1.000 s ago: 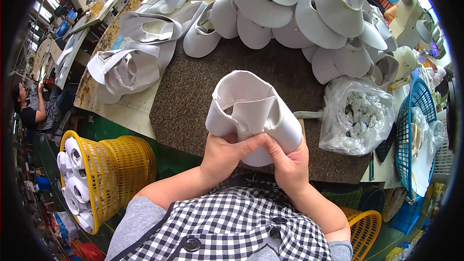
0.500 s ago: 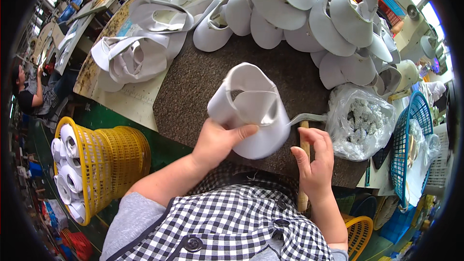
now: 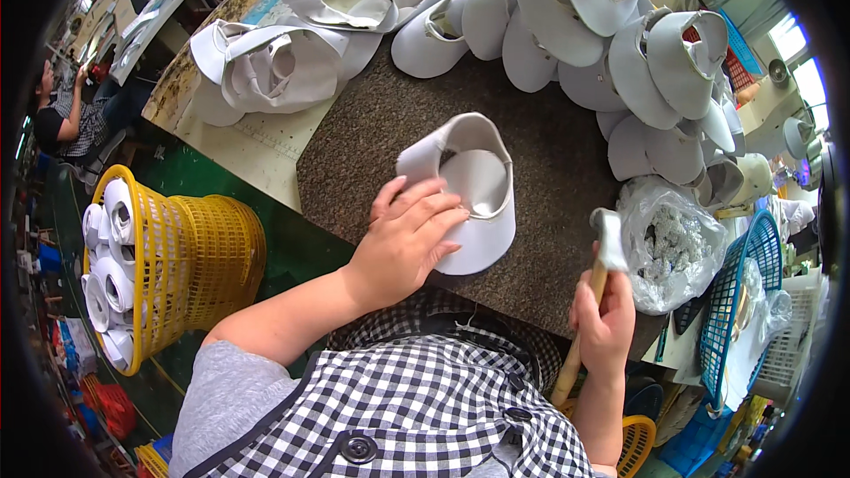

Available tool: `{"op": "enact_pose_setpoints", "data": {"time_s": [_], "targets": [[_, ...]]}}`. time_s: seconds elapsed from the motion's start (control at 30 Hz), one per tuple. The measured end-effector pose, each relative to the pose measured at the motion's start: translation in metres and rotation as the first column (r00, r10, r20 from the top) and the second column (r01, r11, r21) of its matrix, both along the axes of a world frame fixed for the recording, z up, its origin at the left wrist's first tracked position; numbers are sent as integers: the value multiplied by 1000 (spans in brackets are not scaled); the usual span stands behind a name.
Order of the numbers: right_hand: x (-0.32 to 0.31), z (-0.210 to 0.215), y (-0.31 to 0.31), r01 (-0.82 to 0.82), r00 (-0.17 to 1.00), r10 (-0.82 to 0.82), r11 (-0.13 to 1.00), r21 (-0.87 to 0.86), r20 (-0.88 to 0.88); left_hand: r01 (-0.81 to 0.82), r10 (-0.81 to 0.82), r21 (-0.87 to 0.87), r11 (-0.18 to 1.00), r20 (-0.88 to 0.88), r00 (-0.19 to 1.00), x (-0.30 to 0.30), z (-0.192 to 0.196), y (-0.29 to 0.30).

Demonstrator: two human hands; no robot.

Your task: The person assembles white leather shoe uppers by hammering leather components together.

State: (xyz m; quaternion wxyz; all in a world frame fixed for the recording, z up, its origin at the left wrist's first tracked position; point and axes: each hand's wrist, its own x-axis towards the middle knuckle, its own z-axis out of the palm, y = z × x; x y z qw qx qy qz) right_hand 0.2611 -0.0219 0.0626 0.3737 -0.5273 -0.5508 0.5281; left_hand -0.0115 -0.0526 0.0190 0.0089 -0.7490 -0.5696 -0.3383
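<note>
A white shoe upper (image 3: pixel 485 246) sits on the dark, rough work board (image 3: pixel 354 155), its opening facing up and a seam at its rim. My left hand (image 3: pixel 403 239) is on its left side, fingers across the wall and thumb lower down by the rounded toe, gripping it. To the right, my right hand (image 3: pixel 606 323) is closed round the wooden handle of a hammer (image 3: pixel 611 243). The hammer is raised with its metal head up, apart from the shoe upper.
Several white uppers are piled at the back right (image 3: pixel 567 13), more lie at the back left (image 3: pixel 288 66). A clear plastic bag (image 3: pixel 677 279) of grey bits is right of the hammer. Yellow baskets (image 3: pixel 212 257) with white pieces stand left, a blue basket (image 3: pixel 739 301) right.
My right hand has gone from open beside the hammer handle to closed round it, and the hammer is lifted. My left hand has shifted its hold; the shoe upper is turned and lower.
</note>
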Motion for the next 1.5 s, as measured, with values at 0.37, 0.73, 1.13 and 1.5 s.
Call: {"op": "enact_pose_setpoints", "data": {"time_s": [0.37, 0.73, 1.13, 1.5], "targets": [[-46, 1, -11, -528, 738, 186, 758, 384, 648, 135, -134, -211, 968, 16, 991, -10, -12, 21], [-68, 4, -3, -577, 635, 212, 769, 273, 743, 72, -63, -91, 993, 106, 992, -14, -25, 21], [-71, 2, 7, -538, 628, 278, 830, 147, 726, 78, -67, -74, 994, 137, 988, -13, -27, 22], [-5, -27, 4, -251, 639, -248, 827, 502, 728, 30, -29, -11, 999, 75, 997, -1, -14, 31]]}}
